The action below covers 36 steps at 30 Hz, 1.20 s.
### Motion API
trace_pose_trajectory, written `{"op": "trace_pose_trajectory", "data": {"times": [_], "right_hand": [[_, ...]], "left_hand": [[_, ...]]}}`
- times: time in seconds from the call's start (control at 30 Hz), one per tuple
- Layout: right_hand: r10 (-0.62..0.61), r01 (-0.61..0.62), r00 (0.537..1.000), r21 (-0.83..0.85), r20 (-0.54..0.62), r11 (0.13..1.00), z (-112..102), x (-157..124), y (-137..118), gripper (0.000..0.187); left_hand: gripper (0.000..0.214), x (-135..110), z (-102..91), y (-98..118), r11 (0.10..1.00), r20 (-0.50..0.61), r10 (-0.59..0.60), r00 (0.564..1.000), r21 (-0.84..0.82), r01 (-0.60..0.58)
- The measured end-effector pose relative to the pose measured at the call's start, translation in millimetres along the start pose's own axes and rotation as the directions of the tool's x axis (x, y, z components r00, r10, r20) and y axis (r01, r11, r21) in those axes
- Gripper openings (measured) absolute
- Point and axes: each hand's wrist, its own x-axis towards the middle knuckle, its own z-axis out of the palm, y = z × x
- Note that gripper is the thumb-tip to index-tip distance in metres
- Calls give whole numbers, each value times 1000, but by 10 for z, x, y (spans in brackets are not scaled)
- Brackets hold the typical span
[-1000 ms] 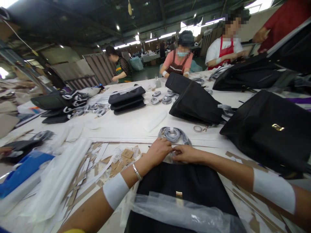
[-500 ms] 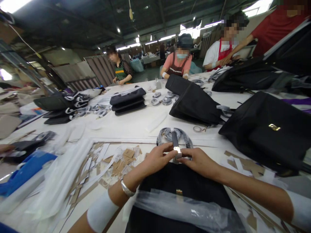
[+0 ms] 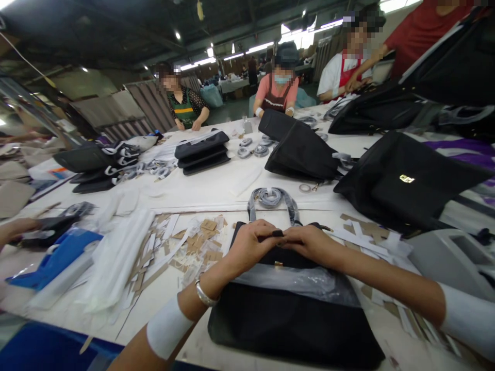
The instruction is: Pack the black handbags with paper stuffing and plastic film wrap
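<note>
A black handbag [image 3: 286,322] lies in front of me, its wrapped handles [image 3: 292,206] pointing away. Clear plastic film [image 3: 297,282] runs across its front, just below a small gold metal fitting [image 3: 278,264]. At the bag's top edge, my left hand [image 3: 247,245] pinches a short black strap [image 3: 276,233] between thumb and fingers. My right hand [image 3: 315,246] grips the same strap from the other side, its fingertips meeting those of my left. The strap's metal end is hidden by my fingers.
Paper and card scraps [image 3: 193,239] lie to the left, with white plastic sheets [image 3: 119,257] beyond. Black bags [image 3: 402,180] stand at the right near a grey object [image 3: 452,263]. More folded black bags [image 3: 203,152] sit across the table, where several co-workers [image 3: 276,90] are.
The strap, upright with its metal end showing before, is now bent down towards the bag between both my hands. My view has shifted, and more of the bag's front shows.
</note>
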Motion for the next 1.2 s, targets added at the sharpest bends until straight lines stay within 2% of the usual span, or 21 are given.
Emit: {"op": "trace_pose_trajectory", "data": {"times": [0.1,0.17,0.3,0.43,0.53,0.63,0.8,1.0,1.2], "right_hand": [[-27,25,1000,-87,-13,996,42,-132,-52,29],[11,-13,1000,-89,-21,996,66,-240,-147,31],[176,-160,974,-123,141,980,122,-450,-391,34],[117,-77,950,-148,290,986,194,-581,-563,30],[101,-45,954,-200,281,979,243,-628,-595,29],[94,-38,963,-218,252,975,284,-664,-571,29],[43,5,978,-231,205,973,349,-717,-521,29],[42,-2,983,-221,179,975,360,-740,-487,28],[69,-43,987,-178,143,983,327,-796,-509,33]], "left_hand": [[13,-162,30,4,1000,95,-17,995,2,17],[16,-268,40,3,997,149,-64,987,58,56],[26,-420,56,1,960,239,-209,948,237,152],[25,-452,66,22,940,306,-283,909,277,200],[27,-421,43,32,945,349,-288,892,254,206],[30,-416,17,12,945,355,-264,897,279,168],[21,-549,81,-59,951,471,-109,875,306,-46],[28,-673,224,-128,884,427,-56,902,441,-154],[30,-664,203,-37,871,361,-113,926,485,-83]]}}
